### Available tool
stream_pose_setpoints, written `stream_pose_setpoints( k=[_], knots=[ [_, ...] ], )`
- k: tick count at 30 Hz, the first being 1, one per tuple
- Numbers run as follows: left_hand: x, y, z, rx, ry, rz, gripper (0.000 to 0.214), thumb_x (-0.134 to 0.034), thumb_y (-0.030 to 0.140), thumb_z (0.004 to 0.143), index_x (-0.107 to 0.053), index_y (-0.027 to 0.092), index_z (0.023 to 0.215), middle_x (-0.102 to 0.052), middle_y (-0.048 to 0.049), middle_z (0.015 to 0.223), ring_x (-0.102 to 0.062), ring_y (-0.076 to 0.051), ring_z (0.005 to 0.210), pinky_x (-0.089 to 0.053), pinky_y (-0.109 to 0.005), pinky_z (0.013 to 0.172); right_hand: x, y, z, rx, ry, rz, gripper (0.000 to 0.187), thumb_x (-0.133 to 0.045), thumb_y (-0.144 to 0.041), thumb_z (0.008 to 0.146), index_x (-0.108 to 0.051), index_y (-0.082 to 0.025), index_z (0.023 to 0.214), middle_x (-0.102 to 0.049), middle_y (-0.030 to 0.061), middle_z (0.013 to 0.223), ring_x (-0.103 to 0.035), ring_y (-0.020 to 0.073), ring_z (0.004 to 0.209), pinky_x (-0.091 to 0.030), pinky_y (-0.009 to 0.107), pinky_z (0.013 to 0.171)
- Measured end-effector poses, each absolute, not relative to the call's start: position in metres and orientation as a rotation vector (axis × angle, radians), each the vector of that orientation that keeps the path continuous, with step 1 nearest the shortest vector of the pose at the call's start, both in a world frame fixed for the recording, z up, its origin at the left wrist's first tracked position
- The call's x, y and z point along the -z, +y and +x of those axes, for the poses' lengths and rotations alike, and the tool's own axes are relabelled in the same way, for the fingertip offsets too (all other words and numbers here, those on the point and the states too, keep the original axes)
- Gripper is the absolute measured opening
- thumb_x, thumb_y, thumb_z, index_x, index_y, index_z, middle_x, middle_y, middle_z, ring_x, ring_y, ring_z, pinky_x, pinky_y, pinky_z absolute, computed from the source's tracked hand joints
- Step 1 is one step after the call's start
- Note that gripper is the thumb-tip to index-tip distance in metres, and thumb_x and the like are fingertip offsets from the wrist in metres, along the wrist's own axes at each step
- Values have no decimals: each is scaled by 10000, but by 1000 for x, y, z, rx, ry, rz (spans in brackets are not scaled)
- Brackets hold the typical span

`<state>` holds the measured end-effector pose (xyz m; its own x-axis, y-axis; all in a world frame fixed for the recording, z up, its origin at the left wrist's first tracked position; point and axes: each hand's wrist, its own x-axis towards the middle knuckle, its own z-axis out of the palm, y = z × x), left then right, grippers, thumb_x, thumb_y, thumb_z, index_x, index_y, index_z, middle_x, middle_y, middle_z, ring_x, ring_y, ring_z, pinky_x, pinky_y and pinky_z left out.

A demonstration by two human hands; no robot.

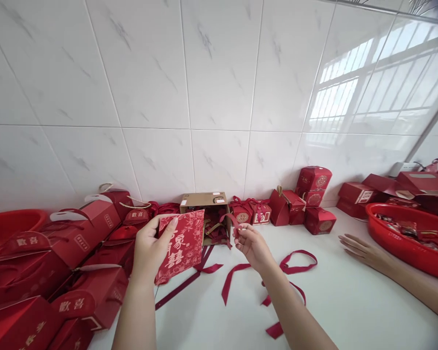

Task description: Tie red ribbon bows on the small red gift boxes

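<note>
My left hand (149,250) is closed on a flat red patterned bag (180,243) with pale characters, held up tilted above the white table (350,301). My right hand (251,245) pinches the end of a dark red ribbon (232,221) just right of the bag. More dark red ribbons (292,265) lie loose on the table under and beside my right forearm.
An open brown cardboard box (204,201) with ribbons stands against the tiled wall. Several red gift boxes (76,253) pile up at left, more (314,194) along the wall at right. Another person's hand (361,250) rests by a red basin (405,243) of sweets.
</note>
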<state>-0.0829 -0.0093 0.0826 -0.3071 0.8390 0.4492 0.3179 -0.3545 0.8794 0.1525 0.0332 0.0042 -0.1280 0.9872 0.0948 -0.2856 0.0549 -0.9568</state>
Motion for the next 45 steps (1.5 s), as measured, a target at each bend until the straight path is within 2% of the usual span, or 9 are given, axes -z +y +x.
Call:
stream_pose_setpoints(
  k=[5,11,17,23,29,34,38,41,45],
  knots=[
    [-60,21,-57,-1884,1262,1276,336,-695,454,734,-656,171,910,-702,-34,842,-648,-181,753,-503,-260,690,-32,15,180,-1425,-894,-704,285,-710,-312,703,-486,-237,862,-658,-15,756,-630,123,621,-486,246,592],
    [-20,45,-8,-1671,1186,1279,460,-654,508,739,-651,142,1016,-713,-84,909,-660,-216,830,-526,-307,729,-49,2,198,-1476,-718,-564,400,-752,-224,714,-596,-238,1081,-694,-1,827,-667,109,729,-533,209,679],
    [0,55,14,-1222,1178,1523,315,-787,368,568,-726,133,769,-723,-84,732,-663,-236,663,-531,-342,622,-50,1,200,-1412,-636,-496,385,-738,-159,700,-671,-227,1073,-674,-14,691,-633,94,612,-514,182,586],
    [-33,36,-4,-1386,1315,1688,285,-682,371,720,-671,214,957,-643,-68,1117,-555,-252,1112,-400,-392,991,-51,-5,200,-1379,-747,-465,173,-728,-211,711,-718,-190,882,-681,3,696,-636,101,589,-493,183,556],
    [-74,-16,4,-1214,1181,1938,191,-564,393,866,-647,228,914,-656,-33,980,-600,-194,955,-466,-299,855,-57,-17,189,-1389,-889,-487,184,-707,-365,796,-714,-182,818,-693,9,731,-669,111,609,-518,201,594],
    [-79,-32,12,-1091,1064,1997,200,-540,377,894,-661,235,966,-664,-36,1034,-606,-187,989,-466,-290,891,-58,-27,181,-1407,-1008,-519,138,-733,-309,789,-686,-180,802,-658,-16,702,-672,108,624,-521,204,620],
    [-79,-34,10,-1105,1077,1980,231,-531,376,901,-660,239,1034,-665,-44,1072,-604,-200,1026,-465,-305,910,-58,-34,181,-1415,-1050,-475,175,-714,-274,813,-645,-213,961,-694,1,793,-680,116,676,-519,213,640],
    [-81,-36,10,-1132,1084,1945,246,-531,370,901,-652,239,1070,-676,-46,1063,-612,-211,1030,-473,-318,908,-58,-38,183,-1426,-1022,-480,384,-697,-245,832,-561,-264,1191,-704,4,840,-682,121,729,-525,229,680],
    [-85,-41,9,-1145,1067,1929,239,-527,341,907,-639,241,1093,-675,-44,1095,-612,-205,1042,-473,-316,916,-59,-41,183,-1490,-1068,-442,284,-693,-242,836,-641,-237,1115,-698,4,827,-668,106,737,-526,221,715]
  ],
)
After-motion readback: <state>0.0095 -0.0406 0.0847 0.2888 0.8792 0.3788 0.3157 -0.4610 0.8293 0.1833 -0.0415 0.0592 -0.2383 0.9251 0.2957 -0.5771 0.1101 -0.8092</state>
